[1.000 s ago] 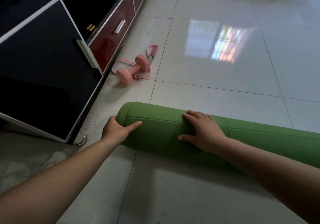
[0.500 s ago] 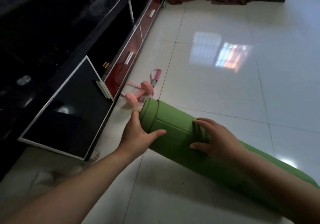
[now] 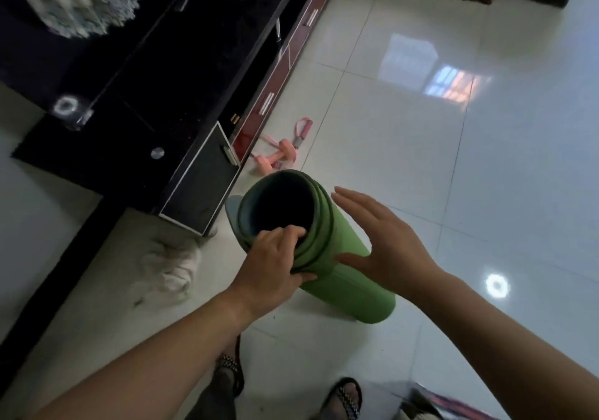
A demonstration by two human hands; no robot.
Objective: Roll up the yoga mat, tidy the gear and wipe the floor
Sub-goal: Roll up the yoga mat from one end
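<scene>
The green yoga mat (image 3: 340, 277) is rolled into a tube and stands on end on the white tiled floor, its hollow top facing me. My left hand (image 3: 269, 267) grips the near rim, fingers hooked inside the roll. My right hand (image 3: 385, 247) is spread flat against the mat's right side, fingers apart. A pink dumbbell (image 3: 275, 158) and a pink resistance band with handles (image 3: 301, 131) lie on the floor beyond the mat, by the cabinet.
A black and red low cabinet (image 3: 201, 189) runs along the left. A pale cloth or mop head (image 3: 168, 264) lies on the floor by its corner. My sandalled feet (image 3: 345, 397) are at the bottom. White tiles (image 3: 486, 176) stretch to the right.
The mat went from lying flat on the floor to tilted, then upright on its end. My left hand shifted from its end cap to gripping the rim. The view rose.
</scene>
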